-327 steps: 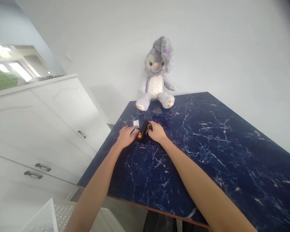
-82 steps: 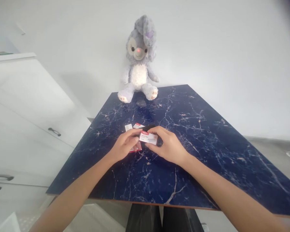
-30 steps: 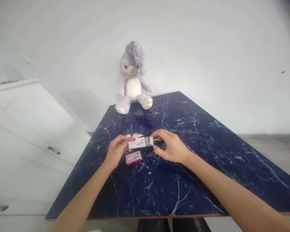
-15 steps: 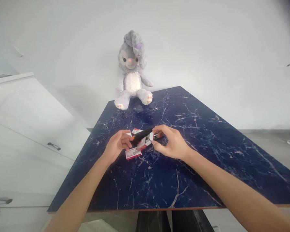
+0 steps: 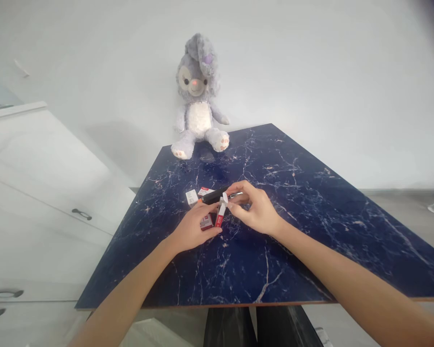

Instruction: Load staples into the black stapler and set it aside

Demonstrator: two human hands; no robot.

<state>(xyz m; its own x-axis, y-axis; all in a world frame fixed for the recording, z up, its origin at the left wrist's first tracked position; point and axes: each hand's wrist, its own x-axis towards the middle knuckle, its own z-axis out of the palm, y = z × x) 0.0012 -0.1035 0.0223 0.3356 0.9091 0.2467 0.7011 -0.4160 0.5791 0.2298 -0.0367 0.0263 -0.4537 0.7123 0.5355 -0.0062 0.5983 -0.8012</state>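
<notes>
My left hand (image 5: 192,230) is closed on a small red-and-white staple box (image 5: 220,213), which stands on end with its white flap open. My right hand (image 5: 256,210) pinches a thin silvery strip of staples (image 5: 236,194) just above and to the right of the box. A black stapler (image 5: 214,194) lies on the dark blue marbled table (image 5: 311,226) right behind both hands. Another red-and-white box (image 5: 206,222) lies under my left fingers.
Two more small white boxes (image 5: 191,196) lie left of the stapler. A grey plush rabbit (image 5: 198,101) sits at the table's far edge against the white wall. White cabinets with handles (image 5: 81,214) stand to the left.
The staple box was tilted flat between my hands; now it stands on end in my left hand. My right hand has drawn away with a silvery strip.
</notes>
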